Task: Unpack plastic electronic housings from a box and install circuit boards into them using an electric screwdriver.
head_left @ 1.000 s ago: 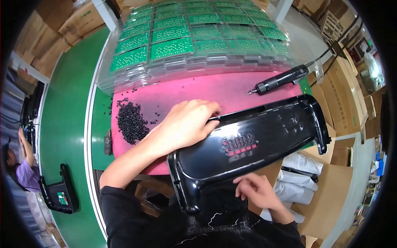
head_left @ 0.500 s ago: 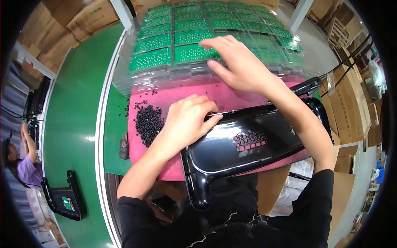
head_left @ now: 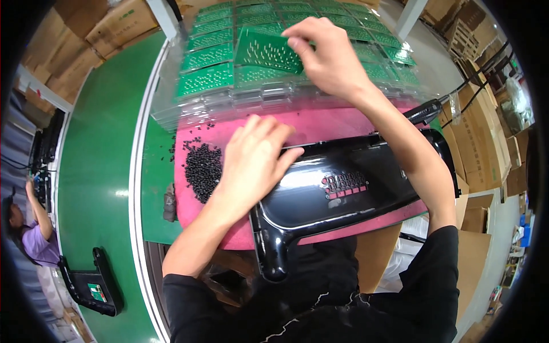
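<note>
On the pink mat (head_left: 320, 123), the left hand (head_left: 251, 163) presses flat on a black panel (head_left: 343, 191); the right hand (head_left: 326, 54) pinches a green board (head_left: 266, 51) off its tray.

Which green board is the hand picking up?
The right hand lifts the green board in the middle of the trays. It alone tilts up, pinched at its right edge; the others lie flat.

Brown cartons (head_left: 117, 23), stacked, 11 o'clock; more cartons (head_left: 486, 148), 3 o'clock. Small green label (head_left: 96, 292) on black housing, 8 o'clock.
</note>
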Demonstrator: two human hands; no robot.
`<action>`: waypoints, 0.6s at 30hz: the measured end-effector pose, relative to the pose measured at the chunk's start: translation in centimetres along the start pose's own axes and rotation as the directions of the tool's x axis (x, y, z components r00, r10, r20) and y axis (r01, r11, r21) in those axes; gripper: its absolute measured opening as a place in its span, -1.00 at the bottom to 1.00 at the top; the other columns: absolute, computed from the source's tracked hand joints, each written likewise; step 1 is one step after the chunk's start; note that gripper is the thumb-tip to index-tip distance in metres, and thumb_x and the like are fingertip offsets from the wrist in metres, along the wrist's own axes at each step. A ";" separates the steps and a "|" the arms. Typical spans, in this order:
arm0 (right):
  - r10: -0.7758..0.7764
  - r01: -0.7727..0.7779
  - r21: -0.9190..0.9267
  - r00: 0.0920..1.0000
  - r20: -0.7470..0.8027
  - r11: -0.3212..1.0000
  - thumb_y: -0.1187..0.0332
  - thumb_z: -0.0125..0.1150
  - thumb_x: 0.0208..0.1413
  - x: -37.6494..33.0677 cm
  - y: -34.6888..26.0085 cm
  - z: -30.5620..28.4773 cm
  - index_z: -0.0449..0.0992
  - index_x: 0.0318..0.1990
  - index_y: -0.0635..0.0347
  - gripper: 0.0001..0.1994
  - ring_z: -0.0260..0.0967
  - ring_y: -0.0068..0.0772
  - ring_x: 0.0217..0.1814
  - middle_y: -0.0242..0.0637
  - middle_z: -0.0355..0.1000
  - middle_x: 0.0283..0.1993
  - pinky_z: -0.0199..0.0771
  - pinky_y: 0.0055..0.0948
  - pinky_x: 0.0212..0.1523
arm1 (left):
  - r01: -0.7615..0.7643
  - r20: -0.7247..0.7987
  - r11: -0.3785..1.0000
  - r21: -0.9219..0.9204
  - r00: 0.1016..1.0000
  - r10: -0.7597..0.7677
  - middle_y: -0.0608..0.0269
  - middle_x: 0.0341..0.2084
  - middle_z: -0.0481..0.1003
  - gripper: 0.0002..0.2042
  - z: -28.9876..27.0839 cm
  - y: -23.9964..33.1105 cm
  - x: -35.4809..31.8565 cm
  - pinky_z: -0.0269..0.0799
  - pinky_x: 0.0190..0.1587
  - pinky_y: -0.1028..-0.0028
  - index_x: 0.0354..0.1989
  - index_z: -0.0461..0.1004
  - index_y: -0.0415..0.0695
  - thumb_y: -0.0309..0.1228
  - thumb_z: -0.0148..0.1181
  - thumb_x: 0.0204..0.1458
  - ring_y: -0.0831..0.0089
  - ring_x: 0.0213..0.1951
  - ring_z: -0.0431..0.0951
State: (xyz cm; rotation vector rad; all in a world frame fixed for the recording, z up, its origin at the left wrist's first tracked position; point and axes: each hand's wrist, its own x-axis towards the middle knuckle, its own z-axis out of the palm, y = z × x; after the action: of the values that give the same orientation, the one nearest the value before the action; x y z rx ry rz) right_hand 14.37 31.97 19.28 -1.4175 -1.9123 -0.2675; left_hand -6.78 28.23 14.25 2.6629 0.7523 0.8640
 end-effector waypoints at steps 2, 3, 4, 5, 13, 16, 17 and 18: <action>0.212 -0.177 0.451 0.977 -0.028 0.875 0.39 0.15 0.19 -0.9 -1.1 -1.9 0.57 -0.10 0.26 -0.80 0.43 -0.40 -0.13 -0.25 0.53 -0.17 0.40 -0.39 -0.06 | 0.048 -0.083 0.999 -0.027 0.995 -0.050 0.03 -0.15 0.49 -0.52 -0.1 -0.3 0.3 0.40 0.02 0.24 -0.03 0.46 -0.24 -0.27 0.41 -0.12 0.09 -0.06 0.47; 0.305 -0.269 0.683 0.950 0.071 0.679 0.40 0.17 0.23 -1.5 -1.8 -2.8 0.54 -0.05 0.31 -0.79 0.43 -0.60 -0.20 -0.32 0.53 -0.17 0.43 -0.56 -0.16 | 0.079 -0.065 0.993 -0.082 0.994 -0.085 0.06 -0.01 0.47 -0.37 -0.5 -0.7 0.5 0.37 0.08 0.27 0.08 0.39 -0.25 -0.26 0.46 -0.19 0.17 0.01 0.46; 0.286 -0.267 0.769 0.951 0.114 0.581 0.40 0.17 0.23 -2.5 -2.3 -3.7 0.52 -0.03 0.34 -0.77 0.43 -0.60 -0.20 -0.34 0.52 -0.16 0.44 -0.57 -0.16 | 0.115 0.002 0.927 -0.358 0.992 -0.122 0.04 0.04 0.45 -0.33 -0.9 -0.3 0.7 0.37 0.08 0.30 0.15 0.34 -0.28 -0.30 0.45 -0.15 0.21 0.06 0.44; 0.264 -0.261 0.842 0.953 0.147 0.471 0.41 0.18 0.23 -3.3 -2.8 -4.4 0.49 0.00 0.37 -0.74 0.44 -0.59 -0.19 -0.35 0.51 -0.16 0.45 -0.58 -0.16 | 0.156 0.076 0.786 -0.598 0.988 -0.138 0.02 0.08 0.42 -0.29 -1.2 -0.1 0.9 0.38 0.07 0.33 0.23 0.28 -0.31 -0.34 0.43 -0.12 0.26 0.10 0.42; 0.179 -0.426 0.865 0.903 0.390 0.266 0.45 0.11 0.26 -8.9 -4.5 -7.3 0.47 -0.02 0.39 -0.78 0.47 -0.56 -0.25 -0.30 0.53 -0.21 0.48 -0.57 -0.11 | 0.266 0.264 -0.011 -0.964 0.961 0.079 -0.01 0.19 0.34 -0.20 0.1 1.1 0.4 0.31 0.23 0.23 0.28 0.19 -0.40 -0.54 0.43 -0.22 0.19 0.20 0.37; 0.321 -0.429 0.700 0.901 0.291 0.571 0.38 -0.05 0.35 -10.0 -4.2 -9.2 0.42 0.12 0.34 -0.70 0.46 -0.52 0.01 -0.25 0.51 -0.02 0.42 -0.50 0.08 | 0.241 0.255 0.213 -0.947 0.966 0.040 0.07 0.08 0.41 -0.23 -0.1 0.7 0.0 0.37 0.08 0.34 0.20 0.31 -0.36 -0.42 0.48 -0.28 0.33 0.09 0.42; 0.373 -0.456 0.619 0.888 0.269 0.640 0.27 -0.13 0.38 -10.2 -3.7 -10.4 0.39 0.15 0.38 -0.62 0.49 -0.52 -0.01 -0.23 0.54 -0.05 0.45 -0.53 0.03 | 0.166 0.204 0.352 -0.921 0.976 0.073 0.10 0.02 0.43 -0.25 0.2 0.3 0.0 0.39 0.02 0.39 0.17 0.36 -0.34 -0.39 0.49 -0.29 0.38 0.03 0.44; 0.426 -0.546 0.673 0.831 0.359 0.498 0.23 -0.13 0.37 -10.6 -3.4 -11.8 0.40 0.13 0.40 -0.60 0.50 -0.55 -0.07 -0.24 0.54 -0.07 0.45 -0.55 0.00 | 0.177 0.199 0.400 -0.899 0.980 0.015 0.17 -0.06 0.45 -0.30 0.1 0.8 0.0 0.42 -0.07 0.43 0.12 0.42 -0.29 -0.36 0.50 -0.30 0.44 -0.06 0.45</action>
State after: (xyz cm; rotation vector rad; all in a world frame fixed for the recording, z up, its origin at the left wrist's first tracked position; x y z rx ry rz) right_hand 17.72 16.32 21.58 -1.2991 -1.3329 0.8666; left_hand -6.41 27.50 14.48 1.6138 0.1982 0.6874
